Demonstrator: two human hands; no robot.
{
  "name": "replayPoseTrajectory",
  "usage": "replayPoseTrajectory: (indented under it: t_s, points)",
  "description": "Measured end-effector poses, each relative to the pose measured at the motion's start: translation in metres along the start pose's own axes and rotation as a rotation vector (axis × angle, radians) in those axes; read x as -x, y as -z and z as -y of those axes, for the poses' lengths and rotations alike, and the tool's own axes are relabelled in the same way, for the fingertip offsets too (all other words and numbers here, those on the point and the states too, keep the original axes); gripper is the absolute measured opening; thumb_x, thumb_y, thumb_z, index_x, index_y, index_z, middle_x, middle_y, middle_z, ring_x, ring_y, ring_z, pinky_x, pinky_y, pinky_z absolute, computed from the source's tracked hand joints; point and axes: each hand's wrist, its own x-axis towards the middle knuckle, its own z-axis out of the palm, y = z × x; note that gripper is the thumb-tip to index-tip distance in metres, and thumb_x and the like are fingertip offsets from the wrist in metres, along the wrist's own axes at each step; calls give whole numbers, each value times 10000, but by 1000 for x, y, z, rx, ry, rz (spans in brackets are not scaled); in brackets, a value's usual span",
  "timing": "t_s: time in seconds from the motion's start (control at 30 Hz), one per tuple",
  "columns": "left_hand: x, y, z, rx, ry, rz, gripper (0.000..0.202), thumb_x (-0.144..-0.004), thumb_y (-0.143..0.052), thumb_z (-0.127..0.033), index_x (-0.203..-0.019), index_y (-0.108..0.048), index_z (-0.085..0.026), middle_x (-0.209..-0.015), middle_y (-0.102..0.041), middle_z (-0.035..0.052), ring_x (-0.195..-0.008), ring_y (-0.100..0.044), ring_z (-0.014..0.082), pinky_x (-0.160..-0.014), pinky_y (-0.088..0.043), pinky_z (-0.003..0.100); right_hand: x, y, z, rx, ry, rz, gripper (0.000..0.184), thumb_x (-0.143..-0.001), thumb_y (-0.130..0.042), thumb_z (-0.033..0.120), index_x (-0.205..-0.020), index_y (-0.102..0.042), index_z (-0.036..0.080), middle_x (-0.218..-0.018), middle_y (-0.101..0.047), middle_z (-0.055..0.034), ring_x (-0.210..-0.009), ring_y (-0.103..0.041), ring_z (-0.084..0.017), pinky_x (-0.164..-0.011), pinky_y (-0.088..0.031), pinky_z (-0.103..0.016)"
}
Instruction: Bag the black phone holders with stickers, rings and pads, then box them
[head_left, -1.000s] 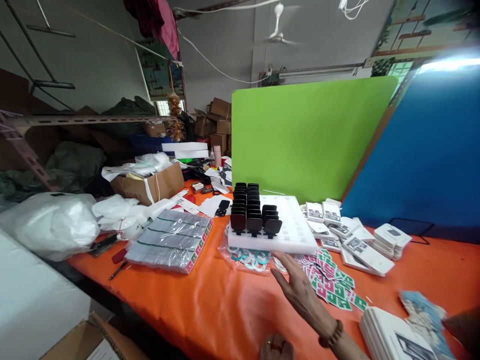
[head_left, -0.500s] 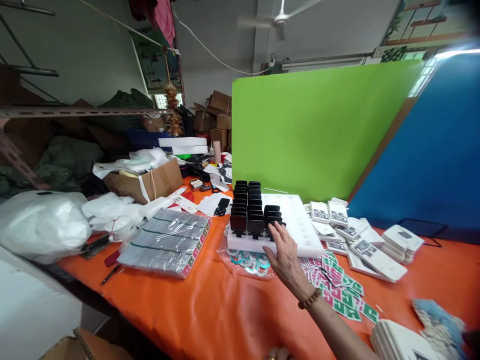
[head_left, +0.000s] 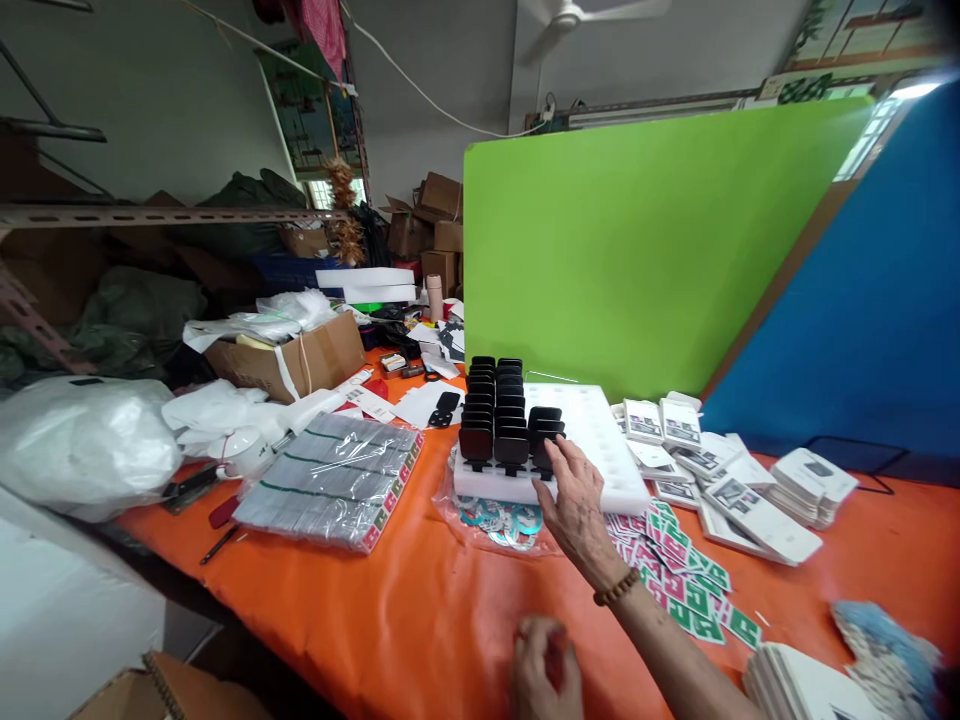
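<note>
My right hand (head_left: 577, 505), with a beaded bracelet, reaches to a white foam tray (head_left: 600, 440). Its fingers are stretched and spread, the fingertips at the front black rounded-square piece (head_left: 543, 455) of the short third row, partly covering it. Two longer rows of the same black pieces (head_left: 493, 420) stand upright in the foam to the left. Low in the view, above the orange table cover, is my left hand (head_left: 546, 668). Its fingers are curled in toward the thumb; whatever they hold, if anything, cannot be made out.
A plastic-wrapped block of grey pieces (head_left: 330, 480) lies left. Green and pink printed cards (head_left: 686, 580) spread beside the tray, with white boxes (head_left: 757, 515) behind them. A bag of teal-and-silver rings (head_left: 502, 522) sits under the tray's front. A green board (head_left: 637, 250) stands behind.
My left hand has come up into view from the bottom edge. My right hand stays at the front black piece, its position almost the same. The view has shifted slightly.
</note>
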Motion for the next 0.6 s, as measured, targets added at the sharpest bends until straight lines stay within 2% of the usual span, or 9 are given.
replayPoseTrajectory:
  t_s: [0.03,0.07,0.1,0.13,0.2,0.27,0.37,0.5,0.6]
  points:
    - [-21,2,-1,12,22,-51,205,-926,-441,-226,-1041,-609,-202,-988,-654,81,-857,-629,161,-716,-549,288,-3,0,-1,6,8,-2,487,-864,-452,205,-1347,-417,154,-1382,-457,-175,-1297,-393,-297,-1027,-308,-493]
    - [-44,7,-3,45,62,-168,193,-914,-445,-204,-1010,-612,-186,-922,-663,85,-820,-636,167,-694,-552,291,-6,0,-1,12,21,1,491,-866,-448,204,-1353,-412,156,-1386,-455,-173,-1305,-384,-297,-1034,-297,-495]
    - [-69,12,-6,60,57,-272,178,-898,-467,-206,-1008,-603,-176,-923,-663,95,-839,-642,187,-718,-555,320,-9,0,-2,18,37,11,497,-866,-444,201,-1360,-407,158,-1390,-455,-169,-1314,-375,-296,-1040,-285,-496]
    - [-94,19,-8,63,20,-343,195,-890,-468,-197,-1045,-583,-171,-993,-657,112,-934,-635,213,-804,-545,371,-12,-1,-2,24,54,25,502,-864,-443,197,-1363,-405,158,-1392,-457,-165,-1321,-368,-294,-1046,-275,-496]
    - [-138,35,-12,-5,-66,-384,295,-862,-477,-157,-1151,-532,-150,-1167,-607,155,-1125,-565,256,-937,-488,448,-17,-3,-3,38,84,64,504,-857,-447,187,-1359,-414,149,-1395,-461,-160,-1325,-363,-291,-1054,-261,-490]
    - [-171,47,-12,-122,-130,-343,418,-817,-546,-161,-1228,-484,-109,-1330,-497,191,-1280,-434,295,-1047,-395,486,-22,-6,-3,51,107,104,502,-850,-454,175,-1350,-427,137,-1397,-466,-157,-1318,-370,-290,-1060,-249,-484]
    - [-194,55,-3,-279,-221,-236,547,-757,-641,-229,-1262,-470,-109,-1438,-382,177,-1377,-272,343,-1117,-293,508,-28,-9,-3,67,127,136,507,-842,-470,168,-1347,-436,128,-1390,-482,-146,-1300,-380,-299,-1061,-235,-489]
    - [-196,51,18,-365,-253,-101,662,-699,-694,-251,-1297,-445,-114,-1407,-418,167,-1356,-301,364,-1101,-313,522,-32,-12,-3,76,148,132,511,-834,-492,178,-1339,-449,115,-1365,-513,-135,-1274,-390,-307,-1060,-231,-481]
    - [-195,47,23,-384,-273,-64,754,-687,-698,-251,-1364,-387,-140,-1407,-414,148,-1360,-286,362,-1091,-327,518,-33,-14,-2,74,149,120,521,-831,-511,198,-1342,-451,118,-1339,-536,-129,-1253,-401,-311,-1060,-228,-481]
